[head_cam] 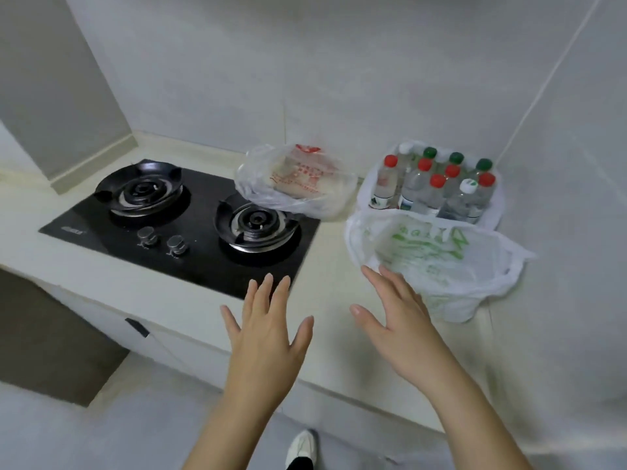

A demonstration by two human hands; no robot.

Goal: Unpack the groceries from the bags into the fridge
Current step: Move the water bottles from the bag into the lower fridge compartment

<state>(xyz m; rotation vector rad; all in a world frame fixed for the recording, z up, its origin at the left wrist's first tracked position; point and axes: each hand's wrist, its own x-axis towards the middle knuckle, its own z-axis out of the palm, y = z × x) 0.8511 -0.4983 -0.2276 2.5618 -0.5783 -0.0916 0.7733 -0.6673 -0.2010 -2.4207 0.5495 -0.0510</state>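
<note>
Three plastic bags sit on a pale kitchen counter. A clear bag with red print lies partly over the stove's right side. A white bag at the back right holds several water bottles with red, green and white caps. In front of it slumps a white bag with green print. My left hand hovers open with spread fingers over the counter's front edge. My right hand is open, its fingertips at the near edge of the green-print bag. No fridge is in view.
A black two-burner gas stove with two knobs fills the counter's left part. Tiled walls close the back and right side. A cabinet drawer with a dark handle sits below the counter. A white shoe shows on the floor.
</note>
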